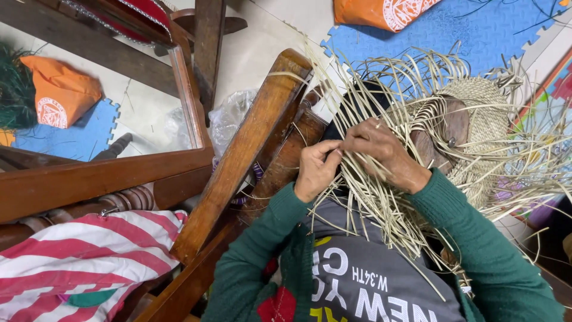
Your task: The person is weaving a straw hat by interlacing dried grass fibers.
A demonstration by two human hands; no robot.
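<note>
I see both hands meeting at the centre of the frame over a half-woven straw hat [476, 113], whose finished crown sits to the right of centre, stretched over a wooden hat block [453, 128]. My left hand [316, 170] has thumb and fingers pinched together on a few pale straw strands [363, 203]; the right hand [384, 152] is closed on strands too, its fingertips touching the left's. The loose strands run mostly from upper right down to lower left, fanning out from the woven edge toward my lap, so the weave lies up and right of both grips, and the right hand is the nearer to it. A slanted wooden frame [250, 143] crosses the middle left, a red-and-white striped cloth [83, 256] fills the lower left, and an orange bag [59, 92] rests on a blue foam mat [77, 140] in the upper left.
</note>
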